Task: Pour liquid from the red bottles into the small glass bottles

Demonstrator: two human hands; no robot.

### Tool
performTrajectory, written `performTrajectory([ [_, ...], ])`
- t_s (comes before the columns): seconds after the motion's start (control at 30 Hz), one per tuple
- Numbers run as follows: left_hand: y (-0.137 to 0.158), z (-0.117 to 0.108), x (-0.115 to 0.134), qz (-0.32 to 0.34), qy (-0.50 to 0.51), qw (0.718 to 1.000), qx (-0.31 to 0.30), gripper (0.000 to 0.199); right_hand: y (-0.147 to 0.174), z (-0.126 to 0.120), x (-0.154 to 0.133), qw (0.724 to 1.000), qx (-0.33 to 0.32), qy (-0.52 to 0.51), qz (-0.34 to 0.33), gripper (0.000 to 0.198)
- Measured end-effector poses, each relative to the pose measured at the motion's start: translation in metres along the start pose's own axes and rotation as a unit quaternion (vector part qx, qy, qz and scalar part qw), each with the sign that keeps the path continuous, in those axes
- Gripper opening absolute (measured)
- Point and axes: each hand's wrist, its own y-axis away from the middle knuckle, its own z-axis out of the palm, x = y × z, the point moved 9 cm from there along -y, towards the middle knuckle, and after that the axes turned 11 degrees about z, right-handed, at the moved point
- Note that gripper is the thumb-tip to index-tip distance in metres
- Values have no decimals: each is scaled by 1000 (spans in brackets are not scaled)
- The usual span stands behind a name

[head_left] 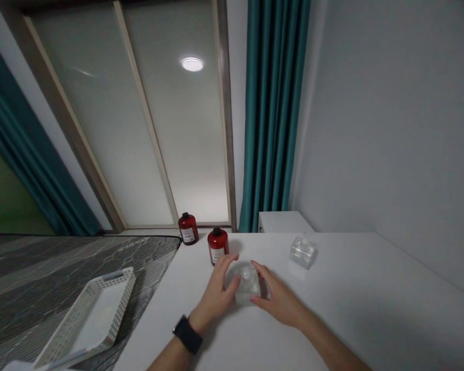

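Note:
A clear box (245,291) with a round knob on its lid sits on the white table, between my two hands. My left hand (218,288), with a dark watch on the wrist, curves about the box's left side, its thumb over the near left of the lid. On the opposite side, my right hand (274,299) spans the box's right end between thumb and fingers. Just behind my left fingers stands a red bottle (217,242) with a black cap and white label, partly hidden. A second clear box (303,252) with a knob rests farther right.
Another red bottle (188,229) stands at the table's back left corner. Left of the white table (325,319), a white perforated basket (88,314) lies lower down on a grey patterned surface. A white cabinet (284,221) and teal curtain (272,118) are behind.

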Motion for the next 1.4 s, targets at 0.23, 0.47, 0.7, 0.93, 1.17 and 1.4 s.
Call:
performTrajectory([
  [0.23,11,30,-5,-22,90,996,-18,40,2,11,-2,1000,-22,-16,6,91],
  [0.47,4,17,-2,-42,131,990,-41,21,1,11,5,999,-16,-22,34,96],
  [0.7,6,19,3,-47,126,991,-24,24,5,10,0,999,-4,20,26,105],
  [0.93,7,21,2,-47,115,992,-23,27,8,11,-6,997,20,57,56,111],
  [1.17,8,21,1,-58,106,993,5,17,10,16,-7,990,66,89,88,111],
  [1.4,11,21,-14,-92,115,988,52,19,7,14,-9,995,38,60,73,114],
])
